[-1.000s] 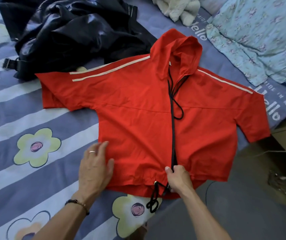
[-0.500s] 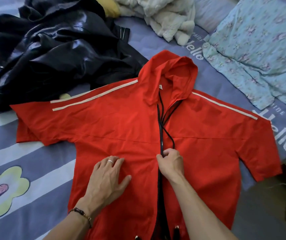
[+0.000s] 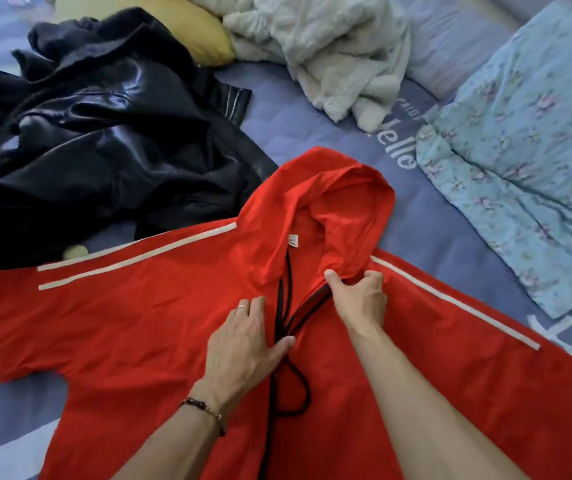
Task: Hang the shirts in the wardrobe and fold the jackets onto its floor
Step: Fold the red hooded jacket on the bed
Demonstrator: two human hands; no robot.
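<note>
A red hooded jacket (image 3: 139, 327) with white shoulder stripes lies spread flat on the bed, front up, its black zip and drawcords running down the middle. My left hand (image 3: 246, 344) presses flat on the left front panel beside the zip, fingers apart. My right hand (image 3: 357, 299) pinches the red fabric at the collar, just under the hood. A crumpled black leather jacket (image 3: 104, 143) lies beyond the red one at the upper left.
The bed has a blue striped sheet (image 3: 11, 410) with printed lettering. A yellow pillow (image 3: 160, 29) and a white fluffy blanket (image 3: 322, 53) lie at the back. A light blue floral quilt (image 3: 526, 147) covers the right side.
Both hands have moved up the jacket's zip from the hem to the collar. My right hand now grips fabric under the hood. The view has shifted up the bed.
</note>
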